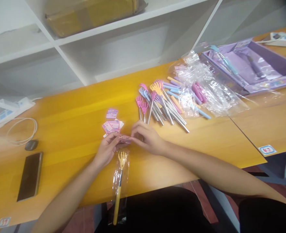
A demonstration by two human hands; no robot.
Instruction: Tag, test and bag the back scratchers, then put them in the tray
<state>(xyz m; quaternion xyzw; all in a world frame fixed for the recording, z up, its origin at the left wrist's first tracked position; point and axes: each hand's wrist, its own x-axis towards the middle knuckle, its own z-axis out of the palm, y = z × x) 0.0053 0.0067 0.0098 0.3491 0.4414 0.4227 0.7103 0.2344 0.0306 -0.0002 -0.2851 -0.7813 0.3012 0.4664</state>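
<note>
Between my left hand [107,149] and my right hand [148,137] is a small pink card [125,139], pinched at its two ends. A clear plastic bag hangs below it, and inside lies a yellow hand-shaped scratcher [118,194] with a metal rod, its handle past the table's front edge. Just beyond my left hand are several pink and purple cards [112,125]. To the right of them, a pile of scratcher heads on metal rods [157,100] lies in pink, blue, yellow and purple, beside loose coloured handles [198,92].
Clear plastic bags [213,87] spread beside a purple box [252,64] at the right. A phone [30,176], a cable and a power strip [10,111] lie at the left. White shelves [123,48] stand behind the table.
</note>
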